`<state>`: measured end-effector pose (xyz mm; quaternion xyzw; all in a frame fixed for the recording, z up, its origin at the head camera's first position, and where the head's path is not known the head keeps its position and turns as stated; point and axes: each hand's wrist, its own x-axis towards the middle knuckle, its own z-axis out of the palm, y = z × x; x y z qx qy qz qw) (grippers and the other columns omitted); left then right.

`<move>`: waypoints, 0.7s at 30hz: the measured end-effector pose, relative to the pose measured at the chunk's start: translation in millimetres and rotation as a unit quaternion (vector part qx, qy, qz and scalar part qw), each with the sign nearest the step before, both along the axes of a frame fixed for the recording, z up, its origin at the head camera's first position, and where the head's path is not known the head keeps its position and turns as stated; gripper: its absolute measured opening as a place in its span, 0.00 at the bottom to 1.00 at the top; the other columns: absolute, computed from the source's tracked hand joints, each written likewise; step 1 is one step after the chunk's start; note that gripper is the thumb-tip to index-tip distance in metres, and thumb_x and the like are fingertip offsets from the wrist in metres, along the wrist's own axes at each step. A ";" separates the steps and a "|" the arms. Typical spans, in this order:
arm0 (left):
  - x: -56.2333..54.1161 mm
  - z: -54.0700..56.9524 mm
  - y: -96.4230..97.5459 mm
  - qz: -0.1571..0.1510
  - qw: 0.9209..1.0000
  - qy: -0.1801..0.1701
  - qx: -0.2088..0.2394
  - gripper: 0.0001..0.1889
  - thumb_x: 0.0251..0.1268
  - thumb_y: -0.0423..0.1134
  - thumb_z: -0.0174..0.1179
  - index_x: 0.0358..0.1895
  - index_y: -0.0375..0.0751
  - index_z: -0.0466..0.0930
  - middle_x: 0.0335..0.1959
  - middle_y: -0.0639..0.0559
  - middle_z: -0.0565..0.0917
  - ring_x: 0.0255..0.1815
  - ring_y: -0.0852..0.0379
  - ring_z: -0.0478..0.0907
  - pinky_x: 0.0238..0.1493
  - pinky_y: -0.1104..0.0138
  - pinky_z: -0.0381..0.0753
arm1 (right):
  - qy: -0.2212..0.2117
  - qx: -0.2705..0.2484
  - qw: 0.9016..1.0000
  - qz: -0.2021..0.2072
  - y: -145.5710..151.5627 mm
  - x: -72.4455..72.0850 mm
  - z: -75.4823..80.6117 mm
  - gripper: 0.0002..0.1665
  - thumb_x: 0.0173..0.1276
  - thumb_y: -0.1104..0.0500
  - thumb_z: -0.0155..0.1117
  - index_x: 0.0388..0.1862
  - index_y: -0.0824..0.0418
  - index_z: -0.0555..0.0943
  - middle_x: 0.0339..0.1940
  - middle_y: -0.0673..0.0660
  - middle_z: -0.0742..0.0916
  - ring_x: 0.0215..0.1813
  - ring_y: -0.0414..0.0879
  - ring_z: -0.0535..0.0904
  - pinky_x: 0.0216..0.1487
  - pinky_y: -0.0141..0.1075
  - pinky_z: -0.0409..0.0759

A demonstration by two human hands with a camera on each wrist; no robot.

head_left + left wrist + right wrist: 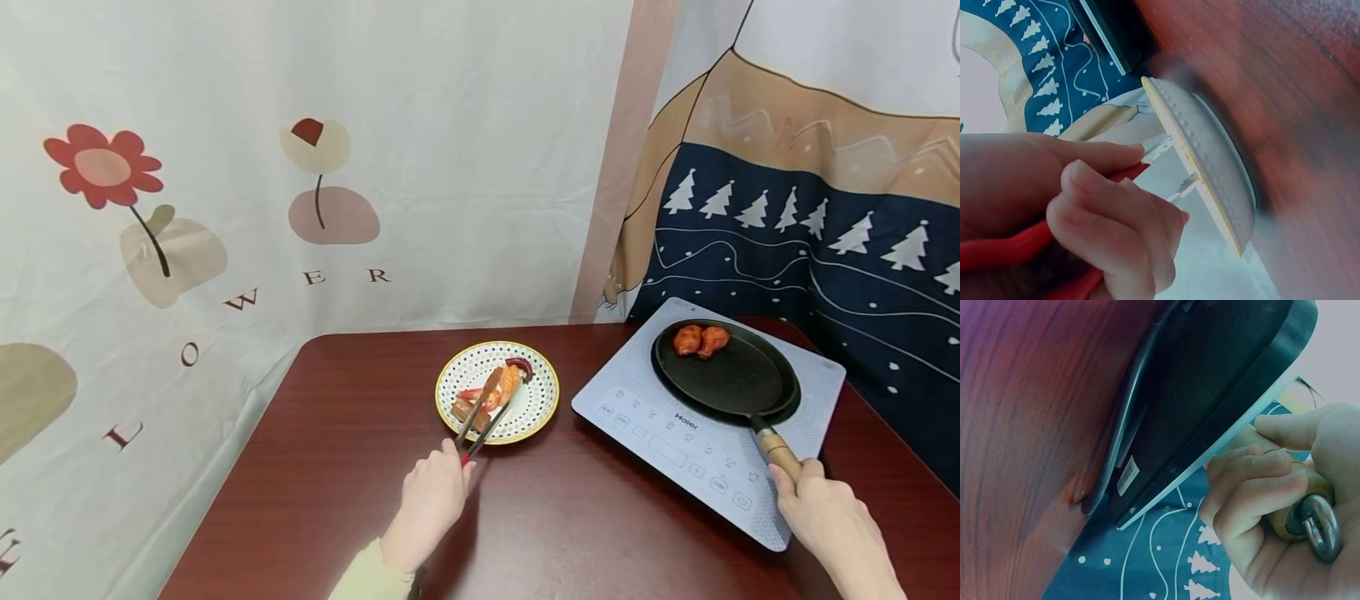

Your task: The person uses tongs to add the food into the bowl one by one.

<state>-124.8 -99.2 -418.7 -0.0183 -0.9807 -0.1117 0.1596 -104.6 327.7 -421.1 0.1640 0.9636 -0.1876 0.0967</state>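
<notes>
Surface (pixel 330 475), brown and shiny, holds a white cooker (pixel 667 454). On it sits a black pan (pixel 735 379). To the left is a dotted plate (pixel 456 375). The right hand (pixel 832 512) curls its fingers around the pan's wooden handle (pixel 780 455). The left hand's (pixel 435 493) fingers grip red tongs (pixel 1016 250), tips at the food (pixel 510 383) on the plate. Two red-brown lumps (pixel 687 340) lie in the pan.

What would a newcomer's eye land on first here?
Probably the black pan on the pale cooktop at right, with two reddish food pieces near its far-left edge and the right hand gripping its wooden handle. Next, left of the cooktop, the yellow-rimmed dotted plate, where the left hand holds red-handled tongs at the mixed food.
</notes>
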 end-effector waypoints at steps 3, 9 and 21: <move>-0.1 0.5 -0.4 -0.004 1.000 -0.015 0.001 0.17 0.56 0.42 0.66 0.29 0.36 0.67 0.17 0.41 0.76 0.18 0.41 0.77 0.18 0.55 0.73 | 0.008 0.008 1.000 -0.009 -0.8 -0.7 -1.3 0.31 0.74 0.45 0.41 0.39 0.76 0.63 0.22 0.68 0.75 0.25 0.57 0.74 0.24 0.46 0.69; -1.1 1.6 -0.6 0.010 0.999 -0.033 0.008 0.17 0.56 0.44 0.65 0.29 0.36 0.67 0.18 0.41 0.76 0.20 0.40 0.78 0.20 0.54 0.73 | -0.002 0.000 1.000 0.001 0.2 -0.1 -0.9 0.33 0.74 0.43 0.40 0.40 0.77 0.62 0.22 0.67 0.75 0.25 0.57 0.74 0.25 0.46 0.69; -12.2 9.6 0.3 0.025 0.998 -0.064 0.010 0.19 0.55 0.46 0.66 0.30 0.33 0.69 0.20 0.39 0.79 0.23 0.40 0.80 0.23 0.53 0.76 | -0.009 -0.007 1.000 0.015 1.7 0.6 2.4 0.33 0.74 0.43 0.39 0.41 0.77 0.62 0.23 0.67 0.76 0.25 0.55 0.74 0.24 0.45 0.69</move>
